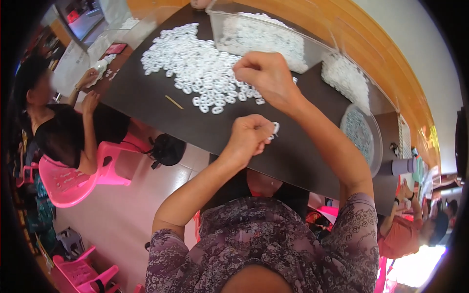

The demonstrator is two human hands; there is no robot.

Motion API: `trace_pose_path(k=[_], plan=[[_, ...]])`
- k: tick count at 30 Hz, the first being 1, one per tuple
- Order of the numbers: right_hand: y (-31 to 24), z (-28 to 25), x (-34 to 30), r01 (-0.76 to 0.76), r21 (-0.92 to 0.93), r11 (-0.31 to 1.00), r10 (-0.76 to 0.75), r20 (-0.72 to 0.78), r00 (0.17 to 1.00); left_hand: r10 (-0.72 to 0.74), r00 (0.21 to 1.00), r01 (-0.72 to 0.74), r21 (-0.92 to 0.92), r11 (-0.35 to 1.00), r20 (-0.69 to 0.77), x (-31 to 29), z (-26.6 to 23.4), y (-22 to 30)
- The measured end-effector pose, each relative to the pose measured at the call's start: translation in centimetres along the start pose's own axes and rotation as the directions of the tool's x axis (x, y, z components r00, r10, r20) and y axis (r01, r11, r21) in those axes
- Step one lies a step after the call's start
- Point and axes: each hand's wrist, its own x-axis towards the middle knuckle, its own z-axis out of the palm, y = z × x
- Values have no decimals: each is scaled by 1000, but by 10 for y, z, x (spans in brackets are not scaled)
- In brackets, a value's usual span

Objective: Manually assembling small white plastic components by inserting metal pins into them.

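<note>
My left hand is closed in a pinch on a small white oval plastic piece near the table's front edge. Dark bits show beside the piece, too small to make out. Farther off, my right hand is raised at the right side of a wide heap of white oval plastic pieces. Its fingers are curled with thumb and forefinger together, and whatever lies between them is hidden. The heaped pieces have small holes through them. A thin yellowish stick lies on the table left of my hands.
On the dark table stand a clear bin of white pieces, a second white batch and a round tub of small grey-blue parts. A purple cup is at right. People sit left and right.
</note>
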Motion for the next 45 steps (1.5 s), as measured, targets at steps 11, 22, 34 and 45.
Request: trace_pose_path(k=[11, 22, 34, 45], plan=[[15, -26, -137, -411, 165, 897, 426, -71, 902, 12, 996, -10, 28, 1000, -83, 2, 7, -1], [23, -19, -144, -430, 226, 874, 465, -133, 875, 181, 971, -113, 366, 924, -155, 3, 18, -3], [24, -43, -164, -480, -1, 877, 473, -171, 865, 519, 843, -323, 904, 281, 140, 42, 17, 5], [15, -30, -163, -232, -167, 958, 189, -239, 952, 165, 973, -229, 597, 769, 162, 9, 20, 1]])
